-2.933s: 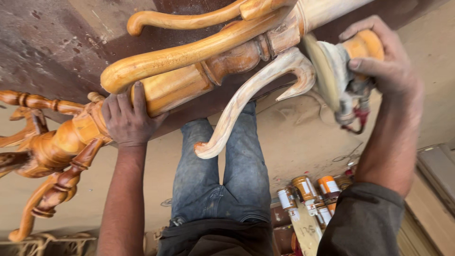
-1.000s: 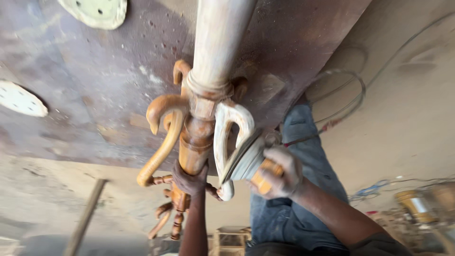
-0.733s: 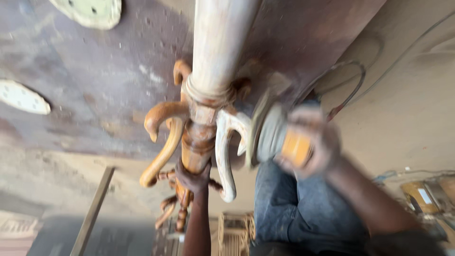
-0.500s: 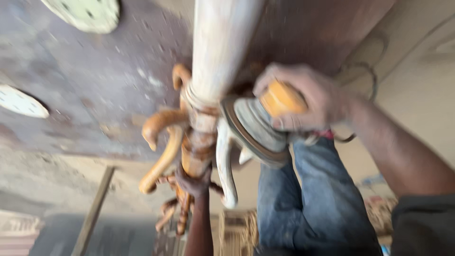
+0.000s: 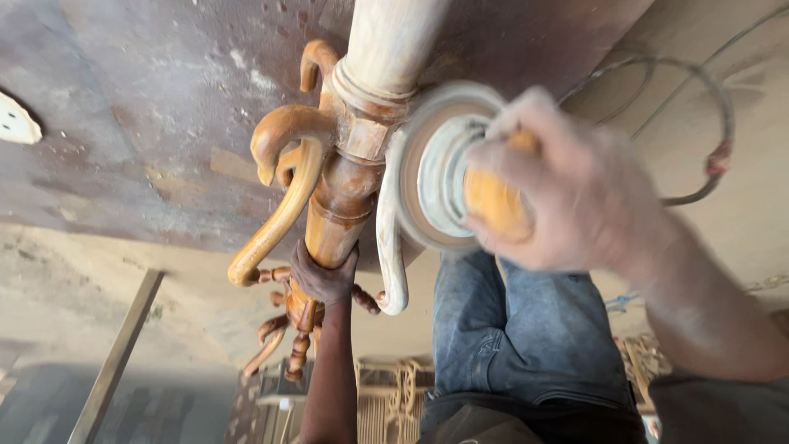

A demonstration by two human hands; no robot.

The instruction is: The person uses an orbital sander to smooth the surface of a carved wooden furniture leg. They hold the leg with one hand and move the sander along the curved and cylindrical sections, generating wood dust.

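A turned wooden post with curved hook arms lies across a stained brown work surface. Its upper part is pale bare wood; the lower part is glossy orange-brown. My left hand grips the post low down, near several small carved arms. My right hand, blurred, holds an orange-bodied disc sander. The sander's round pad rests against a pale curved hook on the post's right side. A brown curved hook sticks out on the left.
My legs in blue jeans are below the post. A looped cable lies on the pale floor at the right. A white sanding disc sits at the left edge. A metal bar leans at lower left.
The view swung from the post lying crosswise to looking along it. My right hand brought the sander from off the post up against the pale hook. The left hand stayed on the post.
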